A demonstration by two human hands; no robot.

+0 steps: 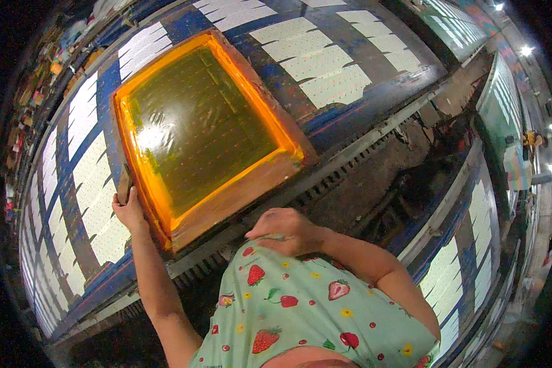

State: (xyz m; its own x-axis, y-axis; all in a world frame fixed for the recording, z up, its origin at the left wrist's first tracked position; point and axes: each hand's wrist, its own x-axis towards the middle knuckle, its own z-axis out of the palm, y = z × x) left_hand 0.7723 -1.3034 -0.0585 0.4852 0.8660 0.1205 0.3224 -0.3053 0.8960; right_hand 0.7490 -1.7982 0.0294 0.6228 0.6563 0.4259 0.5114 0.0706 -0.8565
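A screen-printing frame [150, 184] with a glossy orange-yellow border and dark olive mesh lies on the long printing table. At its left side, my left hand [130, 214] closes round a short brown wooden handle [124, 185], thumb and fingers on its near end. My right hand [285, 232] is curled in front of my light green shirt [300, 306] with a fruit print, just off the frame's near edge. Its fingertips are turned toward the fabric, and I cannot make out what they hold.
White pieces with dark notches [310, 58] lie in rows on the blue and grey table. A toothed metal rail [349, 162] runs along the near edge. Another table with white pieces [444, 276] stands at right. Mixed items [55, 64] crowd the far left.
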